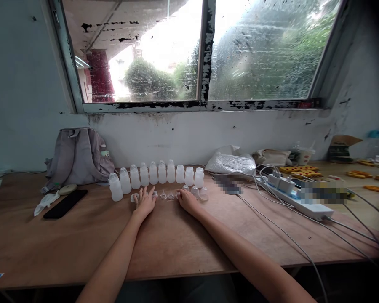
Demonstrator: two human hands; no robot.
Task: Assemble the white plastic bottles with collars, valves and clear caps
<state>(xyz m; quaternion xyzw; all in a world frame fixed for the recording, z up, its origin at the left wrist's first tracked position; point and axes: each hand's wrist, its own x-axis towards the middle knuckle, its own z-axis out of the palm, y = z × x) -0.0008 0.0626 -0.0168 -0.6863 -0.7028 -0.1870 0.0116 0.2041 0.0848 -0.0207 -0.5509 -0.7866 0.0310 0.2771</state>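
A row of frosted white baby bottles [144, 174] stands upright along the back of the table. Most have tops on; the few at the right end, like this wide-necked bottle [189, 176], show open necks. My left hand [143, 203] rests with spread fingers over clear ring-shaped pieces [133, 198] in front of the row. Beside it lie clear bottle nipples [170, 195] with wide rims. Farther right, my right hand [188, 202] has its fingers bent and together among these nipples. Its fingertips cover a small clear piece, mostly hidden. Another nipple [204, 193] sits right of that hand.
On the left are a grey backpack [77, 155], a black phone [66, 204] and a crumpled white tissue [46, 203]. A silvery plastic bag [230, 162], a power strip [300, 204] with trailing cables and yellow pieces [300, 170] occupy the right. A window [205, 107] is behind.
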